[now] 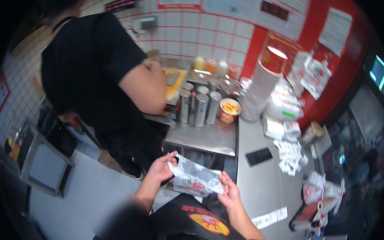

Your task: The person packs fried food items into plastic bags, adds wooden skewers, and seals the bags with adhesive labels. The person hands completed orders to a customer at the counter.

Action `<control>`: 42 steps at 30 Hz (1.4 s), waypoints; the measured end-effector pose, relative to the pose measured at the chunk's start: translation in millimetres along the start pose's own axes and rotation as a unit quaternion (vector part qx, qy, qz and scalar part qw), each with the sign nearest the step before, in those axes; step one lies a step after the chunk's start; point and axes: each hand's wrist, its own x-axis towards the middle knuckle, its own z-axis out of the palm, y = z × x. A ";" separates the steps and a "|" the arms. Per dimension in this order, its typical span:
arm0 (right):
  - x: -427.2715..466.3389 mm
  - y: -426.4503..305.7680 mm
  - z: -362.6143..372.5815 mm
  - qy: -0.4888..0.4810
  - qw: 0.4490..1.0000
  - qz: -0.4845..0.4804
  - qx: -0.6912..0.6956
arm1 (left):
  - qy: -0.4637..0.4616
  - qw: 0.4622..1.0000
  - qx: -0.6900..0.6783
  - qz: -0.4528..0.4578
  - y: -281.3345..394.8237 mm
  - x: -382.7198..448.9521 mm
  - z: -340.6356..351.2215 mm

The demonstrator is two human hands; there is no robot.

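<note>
Between my two hands a white printed bag (197,179) is stretched out in front of my apron (203,215), its mouth spread and facing up. My left hand (161,168) pinches the bag's left edge. At the opposite edge my right hand (230,190) grips it. Ahead is a steel counter (200,138), where several metal shaker canisters (201,110) stand upright beside a red paper cup (229,110) filled with yellowish food pieces.
A co-worker (93,69) in black stands at the left by a yellow cutting board (177,83). On the right counter are stacked paper cups (258,87), a phone (258,156), crumpled receipts (290,156), a receipt strip (270,217) and a tied bag (315,188). A grey-framed stand (36,164) is at left.
</note>
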 end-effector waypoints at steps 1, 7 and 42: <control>3.1 0.1 -0.1 -0.006 1.000 -0.001 0.006 | -0.024 0.999 0.023 0.000 2.4 6.2 -4.2; -3.2 -26.8 -4.0 -0.085 0.992 -0.066 0.069 | -0.150 0.975 0.158 -0.044 -6.8 14.6 33.2; -31.4 -91.4 63.8 -0.101 0.908 -0.181 -0.364 | -0.211 0.871 0.434 0.097 -1.0 14.8 107.9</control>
